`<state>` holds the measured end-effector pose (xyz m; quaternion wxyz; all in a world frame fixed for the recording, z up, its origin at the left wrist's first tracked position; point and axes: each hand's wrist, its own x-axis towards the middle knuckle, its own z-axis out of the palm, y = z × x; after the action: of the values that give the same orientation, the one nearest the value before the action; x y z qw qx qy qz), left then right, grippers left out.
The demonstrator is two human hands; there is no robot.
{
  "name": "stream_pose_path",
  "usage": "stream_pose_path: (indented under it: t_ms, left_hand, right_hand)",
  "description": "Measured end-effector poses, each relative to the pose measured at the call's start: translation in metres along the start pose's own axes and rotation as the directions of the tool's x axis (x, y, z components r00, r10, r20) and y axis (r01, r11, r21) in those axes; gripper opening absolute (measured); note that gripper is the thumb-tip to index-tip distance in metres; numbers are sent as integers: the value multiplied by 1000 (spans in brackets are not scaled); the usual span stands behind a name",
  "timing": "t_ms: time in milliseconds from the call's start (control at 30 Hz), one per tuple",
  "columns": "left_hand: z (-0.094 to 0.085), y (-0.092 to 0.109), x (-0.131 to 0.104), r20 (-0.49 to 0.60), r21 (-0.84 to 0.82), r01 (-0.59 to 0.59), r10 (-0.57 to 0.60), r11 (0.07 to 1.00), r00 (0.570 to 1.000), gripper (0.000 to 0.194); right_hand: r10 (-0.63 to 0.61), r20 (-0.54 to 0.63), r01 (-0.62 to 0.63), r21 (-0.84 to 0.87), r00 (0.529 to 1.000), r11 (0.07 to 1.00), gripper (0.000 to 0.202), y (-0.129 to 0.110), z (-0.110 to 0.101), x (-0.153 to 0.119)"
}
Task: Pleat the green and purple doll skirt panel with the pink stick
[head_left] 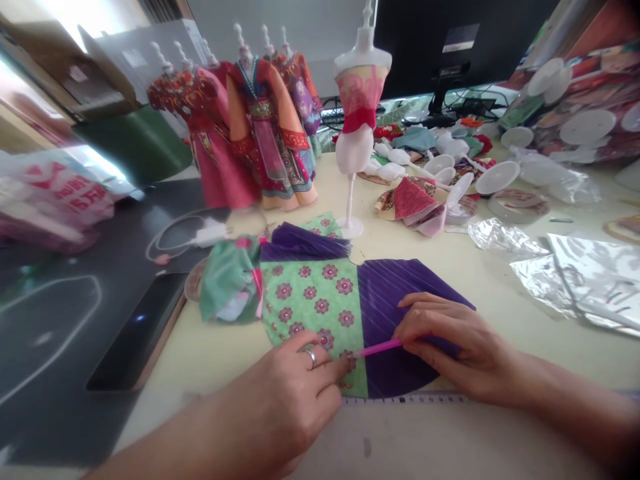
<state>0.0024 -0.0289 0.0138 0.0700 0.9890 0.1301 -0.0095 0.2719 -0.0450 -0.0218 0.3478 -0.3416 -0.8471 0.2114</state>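
A piece of doll-sized fabric, joined from a green floral panel [320,300] and a dark purple striped panel [400,293], lies spread on the table. My left hand [305,387], wearing a ring, rests on the lower part of the green panel with its fingers stretched out. A slim pink pen-like tool [381,347] is pinched in my right hand [450,340] above the purple panel. The tool's tip meets the green panel near the seam, right at my left fingertip; its exact kind cannot be made out. Another purple piece [305,241] lies folded at the fabric's top.
Dressed doll mannequins [267,127] stand at the back left, beside a partly dressed white mannequin [355,133]. Fabric scraps and white parts [440,160] crowd the back right. A phone [143,333], a crumpled green cloth [230,280] and a white charger [211,233] lie left; silvery wrapping [595,273] right.
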Motion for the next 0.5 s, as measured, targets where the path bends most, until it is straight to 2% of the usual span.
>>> stream_pose_path:
  t_ms: [200,367,500]
  left_hand:
    - [3,2,1,-9,62,-25,25,998,1000,17]
    - [-3,-1,1,-54,-60,16,-19,998,998,12]
    - [-5,-4,-1,-86,-142,28,-40,990,995,15]
  right_hand:
    - [87,-41,-85,46,995,995,13,5,2,-3]
    - [94,-71,-90,53,993,995,12,4,1,-2]
    - [106,-96,-102,50,990,994,12,5,0,-3]
